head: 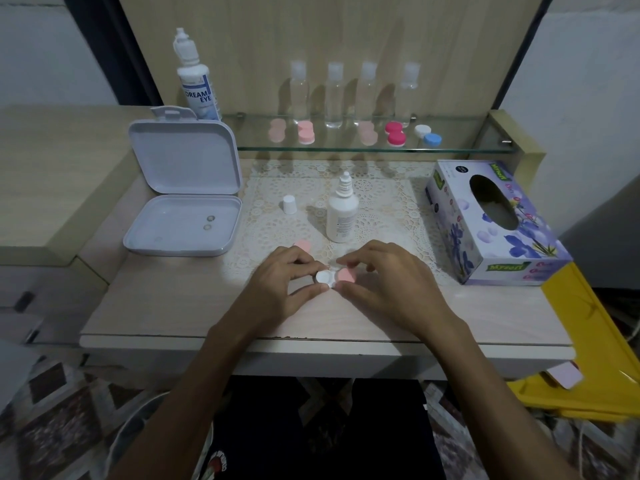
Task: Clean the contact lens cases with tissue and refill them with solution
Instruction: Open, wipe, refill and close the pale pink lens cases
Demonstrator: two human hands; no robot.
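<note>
both hands' fingers [313, 288] pinching a lens case [335, 276], one well uncapped; two lenses in the open white box [183, 223]

a: what words can be read here?
b: the tall bottle [198, 85] at the back left says "dream eye". the tissue box [491, 223] at the right says "mysoft".
a: and the small bottle [342, 213]?
b: its print is too small to read.
</note>
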